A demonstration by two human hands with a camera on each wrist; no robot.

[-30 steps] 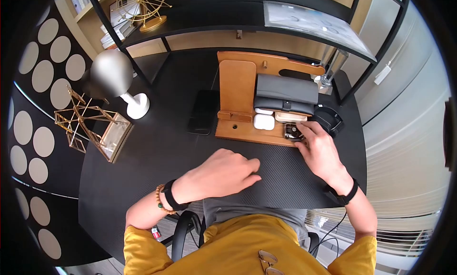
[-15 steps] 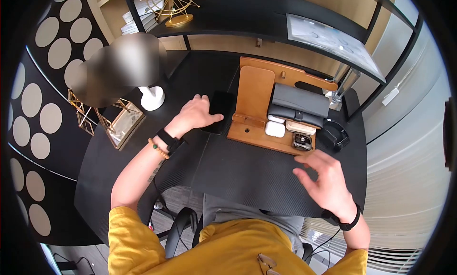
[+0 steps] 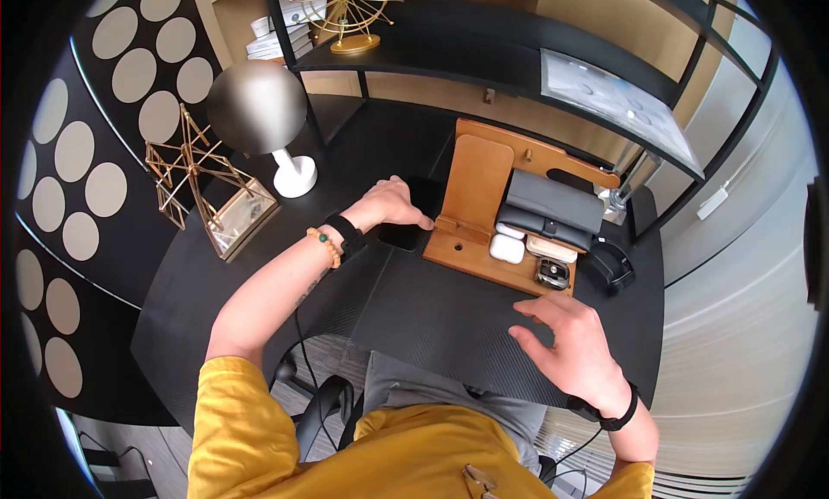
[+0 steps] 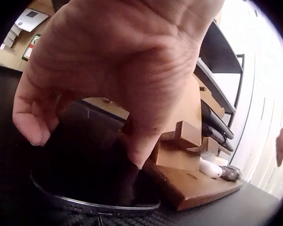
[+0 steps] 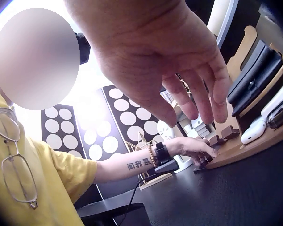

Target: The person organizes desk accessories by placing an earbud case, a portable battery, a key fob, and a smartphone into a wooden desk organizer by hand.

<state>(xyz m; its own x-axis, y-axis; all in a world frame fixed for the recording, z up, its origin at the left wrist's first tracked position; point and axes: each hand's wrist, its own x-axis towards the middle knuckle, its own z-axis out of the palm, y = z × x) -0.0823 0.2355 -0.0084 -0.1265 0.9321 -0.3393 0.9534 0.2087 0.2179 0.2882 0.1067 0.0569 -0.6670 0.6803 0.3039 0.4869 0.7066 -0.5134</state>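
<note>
A dark smartphone [image 3: 402, 236] lies flat on the desk, left of a brown wooden stand [image 3: 475, 175]. My left hand [image 3: 389, 204] spans it from above, the thumb at its stand-side edge and the fingers bent down over the far-left side, as the left wrist view shows. On the stand's base sit a white earbud case [image 3: 507, 248] and a wristwatch [image 3: 552, 273]. My right hand [image 3: 566, 339] hovers in front of the stand, fingers loosely bent, holding nothing.
A grey case [image 3: 555, 197] and a black case [image 3: 544, 226] lean on the stand, with a black rounded object [image 3: 610, 266] to its right. At left stand a white lamp [image 3: 295, 178] and a gold-framed ornament [image 3: 233, 218]. A dark shelf [image 3: 466, 60] spans the back.
The left hand has moved from the desk's front to over the smartphone. My right hand has let go of the wristwatch on the stand and drawn back. The head view has shifted.
</note>
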